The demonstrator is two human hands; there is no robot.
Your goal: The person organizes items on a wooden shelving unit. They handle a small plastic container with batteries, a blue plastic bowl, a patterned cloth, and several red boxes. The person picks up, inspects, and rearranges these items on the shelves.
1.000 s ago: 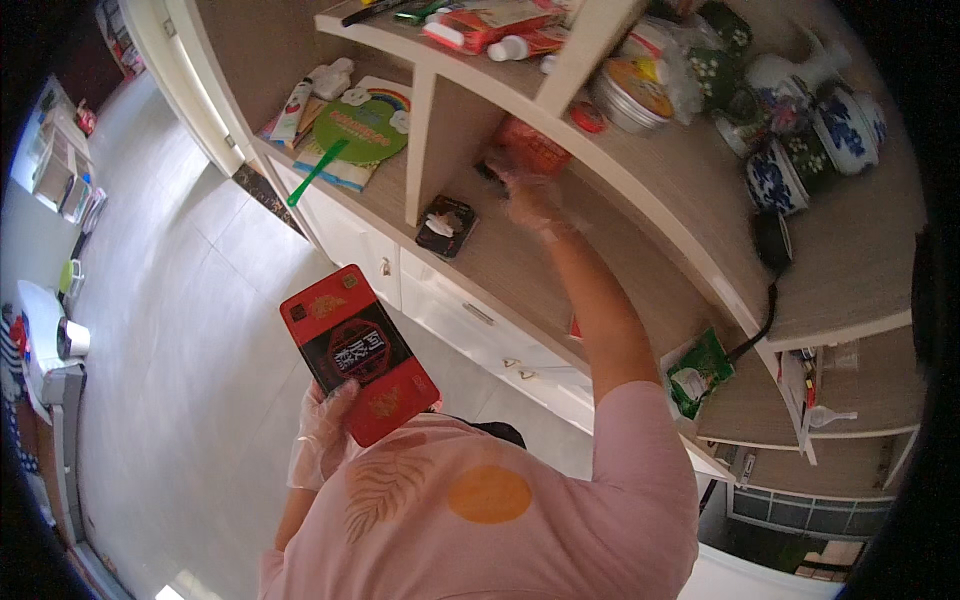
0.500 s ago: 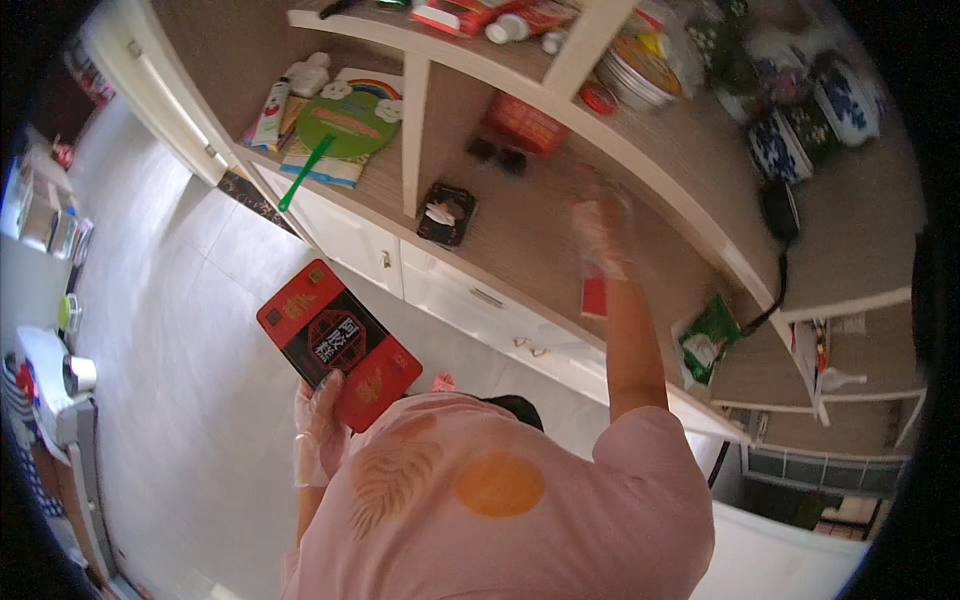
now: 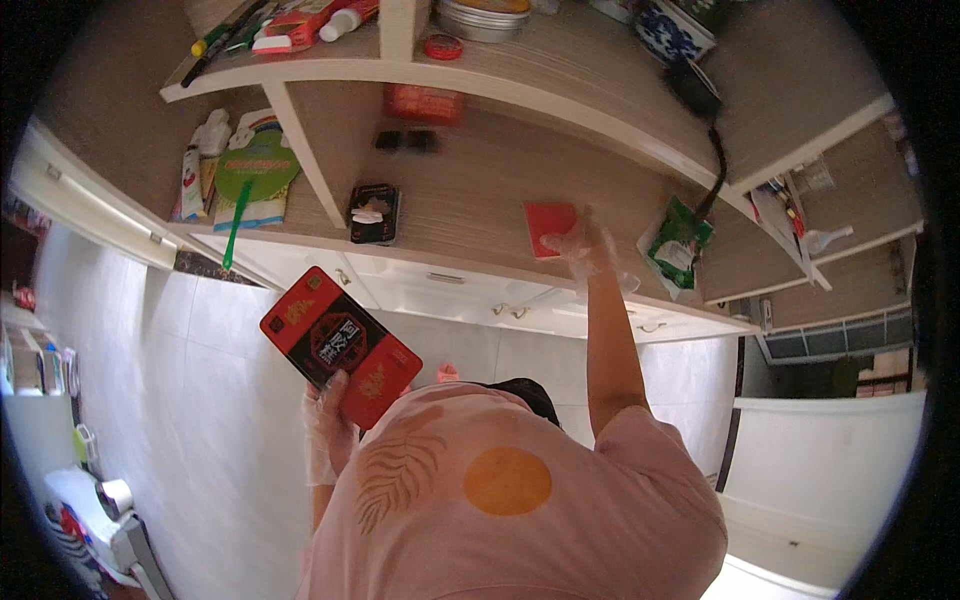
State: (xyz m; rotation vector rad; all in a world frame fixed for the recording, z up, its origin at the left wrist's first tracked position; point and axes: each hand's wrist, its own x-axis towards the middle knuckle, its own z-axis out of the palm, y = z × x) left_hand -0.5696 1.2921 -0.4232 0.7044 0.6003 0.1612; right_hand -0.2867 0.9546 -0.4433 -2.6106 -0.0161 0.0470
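Observation:
My left hand (image 3: 331, 418), in a clear plastic glove, grips the lower corner of a flat red-and-black box (image 3: 341, 346), tilted in front of my shirt. My right hand (image 3: 590, 246), also in a clear glove, reaches over the open shelf. Its thumb lies on a small flat red packet (image 3: 548, 224), with the other fingers partly hidden and blurred. Right of that hand sits a green packet (image 3: 680, 243) near the shelf's front edge. Off to the left on the same shelf, a small black tray (image 3: 374, 213) holds something whitish.
A divider (image 3: 308, 155) separates the shelf from a compartment with a green round fan (image 3: 257, 170) and a tube (image 3: 191, 180). Farther back stand a red box (image 3: 425, 103) and small dark items (image 3: 407, 140). A black cord (image 3: 717, 175) hangs from the upper shelf (image 3: 560, 115); white cabinet doors (image 3: 410, 285) lie below.
The view has turned, shifting the shelves leftward. My right hand has drawn back from deeper on the shelf to the red packet. My left hand keeps hold of the box.

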